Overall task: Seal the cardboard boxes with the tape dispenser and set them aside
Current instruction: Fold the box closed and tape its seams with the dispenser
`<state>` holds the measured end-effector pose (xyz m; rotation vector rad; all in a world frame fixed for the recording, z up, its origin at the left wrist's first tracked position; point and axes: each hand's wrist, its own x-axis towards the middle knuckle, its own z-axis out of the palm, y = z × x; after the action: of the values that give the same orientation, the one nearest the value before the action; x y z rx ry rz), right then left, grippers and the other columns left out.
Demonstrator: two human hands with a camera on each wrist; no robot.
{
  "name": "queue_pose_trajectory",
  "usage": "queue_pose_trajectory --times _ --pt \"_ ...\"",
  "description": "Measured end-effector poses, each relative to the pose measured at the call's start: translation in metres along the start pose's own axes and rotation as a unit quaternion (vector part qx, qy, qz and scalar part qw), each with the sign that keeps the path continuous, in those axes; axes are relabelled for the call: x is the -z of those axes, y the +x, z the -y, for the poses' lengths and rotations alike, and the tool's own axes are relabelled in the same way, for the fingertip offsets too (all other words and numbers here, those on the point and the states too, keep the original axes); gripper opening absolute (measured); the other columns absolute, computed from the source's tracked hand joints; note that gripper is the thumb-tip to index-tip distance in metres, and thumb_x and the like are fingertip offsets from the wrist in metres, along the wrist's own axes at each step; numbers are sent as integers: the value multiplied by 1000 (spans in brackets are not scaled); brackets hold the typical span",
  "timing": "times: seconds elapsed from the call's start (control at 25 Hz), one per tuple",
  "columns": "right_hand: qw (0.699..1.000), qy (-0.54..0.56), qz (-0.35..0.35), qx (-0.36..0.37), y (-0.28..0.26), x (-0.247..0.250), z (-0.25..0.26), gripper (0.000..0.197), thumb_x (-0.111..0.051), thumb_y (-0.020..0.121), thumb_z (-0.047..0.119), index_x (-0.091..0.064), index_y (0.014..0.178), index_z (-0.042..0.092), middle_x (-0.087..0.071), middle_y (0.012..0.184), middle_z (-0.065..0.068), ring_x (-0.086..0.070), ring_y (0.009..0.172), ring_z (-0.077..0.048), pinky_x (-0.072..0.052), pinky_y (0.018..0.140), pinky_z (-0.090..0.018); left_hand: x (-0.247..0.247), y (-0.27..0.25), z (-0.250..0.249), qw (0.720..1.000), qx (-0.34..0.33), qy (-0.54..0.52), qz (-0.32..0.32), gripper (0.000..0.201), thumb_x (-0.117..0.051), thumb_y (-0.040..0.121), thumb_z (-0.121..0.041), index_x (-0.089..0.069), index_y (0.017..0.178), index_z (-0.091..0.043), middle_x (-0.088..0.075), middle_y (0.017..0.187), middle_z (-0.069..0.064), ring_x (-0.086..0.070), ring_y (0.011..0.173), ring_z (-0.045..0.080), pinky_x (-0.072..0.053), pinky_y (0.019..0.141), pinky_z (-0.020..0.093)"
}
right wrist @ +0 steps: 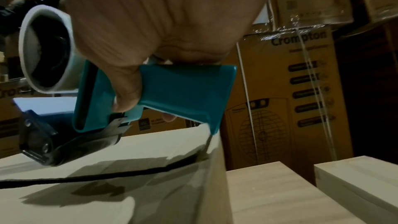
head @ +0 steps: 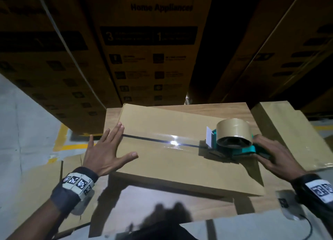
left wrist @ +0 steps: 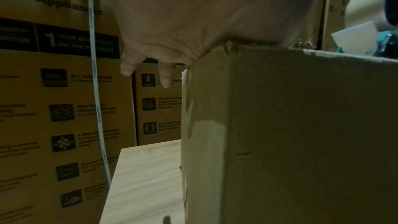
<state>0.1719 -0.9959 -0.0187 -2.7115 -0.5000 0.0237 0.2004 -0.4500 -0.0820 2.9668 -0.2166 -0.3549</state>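
Observation:
A plain cardboard box lies on a wooden table, its top flaps meeting at a dark seam covered by shiny clear tape. My left hand lies flat with spread fingers on the box's left end; the left wrist view shows my palm over the box corner. My right hand grips the handle of a teal tape dispenser with a brown tape roll, near the seam's right end. In the right wrist view the dispenser has its black front on the box top.
Tall printed appliance cartons are stacked close behind the table. Another plain cardboard box lies to the right on the table. Grey floor with yellow lines shows at left. Flat cardboard sits low at left.

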Motion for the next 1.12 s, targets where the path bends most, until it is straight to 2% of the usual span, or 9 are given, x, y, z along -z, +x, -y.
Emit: queue_pose_trajectory --times 0.08,0.16,0.24,0.36,0.64,0.76,0.92,1.04,1.12 --pt "1000 -2 7 -8 -14 8 -17 51 -72 90 16 -48 117 51 -53 116 31 -59 99 -6 -56 77 -52 0 1 -2 1000 6 7 10 112 -10 72 -103 19 159 -38 24 164 -20 -5 158 21 -4 121 70" --pt "999 27 6 -29 -24 8 -25 39 -67 92 20 -51 115 46 -56 117 26 -63 101 -13 -54 79 -53 0 0 -3 1000 7 5 8 111 -10 72 -103 19 158 -40 23 165 -20 -5 158 22 -5 120 71" --pt "999 13 1 -30 -24 -1 -24 51 -76 85 9 -51 115 42 -53 115 26 -65 95 -23 -48 78 -45 -1 0 -4 1000 7 3 5 110 -10 72 -103 18 158 -41 23 165 -20 -4 158 22 -6 121 70" --pt "999 27 21 -21 -20 -17 -23 64 -73 90 11 -40 118 58 -47 112 35 -61 86 -23 -41 73 -36 0 1 -7 1000 10 28 8 113 -10 70 -104 17 159 -39 23 164 -18 5 158 23 -5 121 69" --pt "996 89 -5 -7 -23 -27 -35 54 -62 96 19 -44 123 62 -53 119 32 -59 100 -5 -55 81 -51 -3 2 -35 996 -2 84 10 118 -10 71 -104 11 161 -29 19 167 -10 28 153 23 28 111 69" --pt "996 86 -4 -16 -25 -26 -35 54 -60 91 27 -42 127 63 -52 124 33 -61 103 -10 -54 84 -54 -10 4 -59 996 -39 72 27 122 -11 71 -104 12 162 -25 19 167 -7 19 156 23 23 118 62" --pt "996 90 2 -12 -26 -29 -35 56 -59 90 28 -41 129 64 -51 127 36 -62 105 -13 -54 85 -55 -21 4 -86 994 -75 12 76 127 -15 69 -106 22 159 -25 31 165 -8 26 154 18 8 126 42" --pt "997 79 -2 -14 -26 -30 -34 66 -62 92 20 -37 130 67 -46 128 42 -62 102 -16 -55 83 -55 -25 5 -107 991 -102 0 91 126 -21 69 -106 20 160 -28 30 165 -12 25 154 16 -3 128 43" --pt "997 79 -4 -13 -26 -31 -34 68 -61 90 22 -35 130 69 -44 128 45 -62 102 -16 -55 83 -55 -28 8 -127 989 -120 -5 92 127 -23 70 -105 19 160 -26 28 166 -11 25 154 16 -3 129 44"
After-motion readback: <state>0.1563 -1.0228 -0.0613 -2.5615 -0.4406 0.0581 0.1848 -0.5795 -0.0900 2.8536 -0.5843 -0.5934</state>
